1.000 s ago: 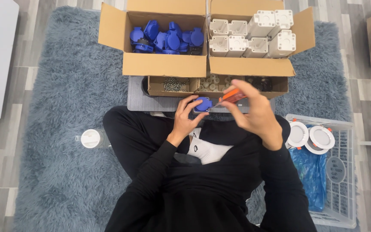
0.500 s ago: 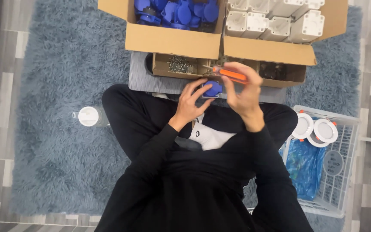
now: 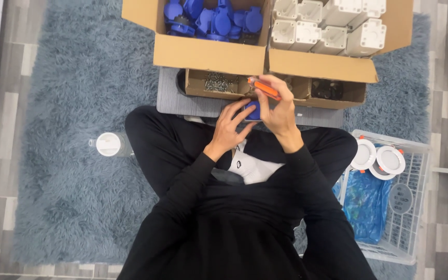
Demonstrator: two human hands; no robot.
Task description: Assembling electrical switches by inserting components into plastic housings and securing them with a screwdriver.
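Two hands meet over the lap of a person in black sitting cross-legged on a shaggy grey-blue rug (image 3: pixel 68 171), seen from the head camera. Left hand (image 3: pixel 231 127) is curled around a small blue part (image 3: pixel 253 110), fingers reaching up its side, so the part sits between both hands just in front of the grey board (image 3: pixel 182 101). Right hand (image 3: pixel 278 111) is closed on an orange screwdriver (image 3: pixel 263 88), which lies slanted across its fingertips above the blue part. Beyond the hands, on the board, stands a shallow cardboard tray (image 3: pixel 333 98) with a heap of screws (image 3: pixel 215 83) in its left compartment and dark pieces in its right. Behind it is a large open carton (image 3: pixel 208 54): blue parts (image 3: pixel 211 18) fill its left half, white housings (image 3: pixel 330 26) its right. A white-capped bottle (image 3: pixel 111 144) lies on the rug to the left. At right, a white wire basket (image 3: pixel 416 207) holds two round white lamps (image 3: pixel 378 158) and a blue bag (image 3: pixel 366 205).
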